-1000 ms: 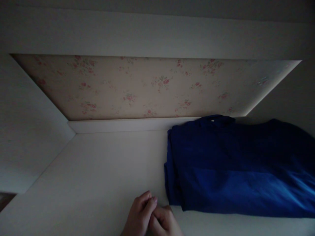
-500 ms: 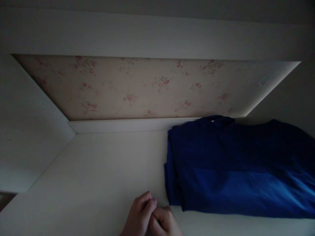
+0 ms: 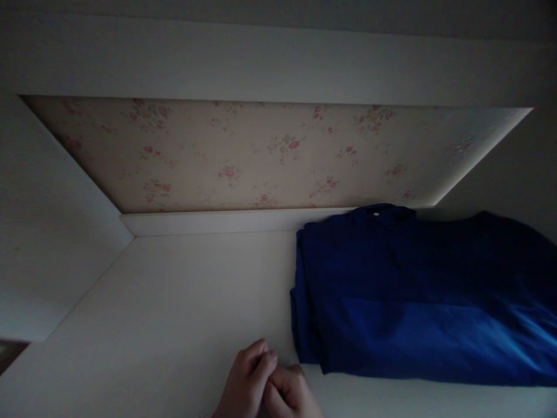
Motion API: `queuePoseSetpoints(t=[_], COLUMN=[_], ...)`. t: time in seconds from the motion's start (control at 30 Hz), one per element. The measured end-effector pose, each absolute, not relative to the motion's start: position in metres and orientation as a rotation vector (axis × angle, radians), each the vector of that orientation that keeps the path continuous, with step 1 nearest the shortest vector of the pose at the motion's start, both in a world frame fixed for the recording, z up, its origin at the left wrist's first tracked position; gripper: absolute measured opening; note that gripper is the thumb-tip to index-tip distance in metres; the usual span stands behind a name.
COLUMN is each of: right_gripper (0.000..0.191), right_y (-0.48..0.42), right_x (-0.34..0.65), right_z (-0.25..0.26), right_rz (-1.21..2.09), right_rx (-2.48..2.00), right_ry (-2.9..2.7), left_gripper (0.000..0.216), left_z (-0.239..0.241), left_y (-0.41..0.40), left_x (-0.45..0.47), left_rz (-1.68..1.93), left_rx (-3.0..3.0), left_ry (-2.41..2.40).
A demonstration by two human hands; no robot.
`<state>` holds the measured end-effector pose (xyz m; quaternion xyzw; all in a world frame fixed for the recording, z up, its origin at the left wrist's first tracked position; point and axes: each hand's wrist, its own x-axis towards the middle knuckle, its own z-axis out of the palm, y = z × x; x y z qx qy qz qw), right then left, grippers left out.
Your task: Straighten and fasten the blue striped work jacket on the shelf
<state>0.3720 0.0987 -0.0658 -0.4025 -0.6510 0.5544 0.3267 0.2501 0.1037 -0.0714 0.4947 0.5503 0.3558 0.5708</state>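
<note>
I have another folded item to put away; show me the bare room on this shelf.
The left half of the white shelf is bare, bordered by the left side wall, the floral back panel and the folded blue garment. The right half is filled by that garment. At the front edge, the left hand and right hand are clasped together.

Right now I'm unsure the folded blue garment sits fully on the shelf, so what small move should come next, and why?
Probably reach the right hand to the blue garment's near left corner and nudge it inward. Both hands are clasped together at the shelf's front edge, holding nothing, the left hand farther away, and the garment's front fold lies close to that edge.
</note>
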Motion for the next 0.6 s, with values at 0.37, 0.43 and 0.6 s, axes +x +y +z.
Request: queuePoseSetpoints(t=[0.37, 0.43, 0.6], right_gripper=[0.034, 0.042, 0.057], right_y=[0.096, 0.095, 0.078], right_x=[0.375, 0.379, 0.4], right_z=[-0.073, -0.079, -0.083], right_rz=[1.457, 1.35, 1.052], right_rx=[-1.101, -1.095, -1.215], right_ry=[-1.618, -1.619, -1.616], left_gripper=[0.045, 0.042, 0.028], left_z=[-0.074, -0.078, -0.078], left_y=[0.1, 0.094, 0.083], left_x=[0.255, 0.259, 0.285], left_rz=[0.896, 0.959, 1.106], left_rx=[1.161, 1.201, 1.565], left_ry=[1.481, 1.595, 1.534])
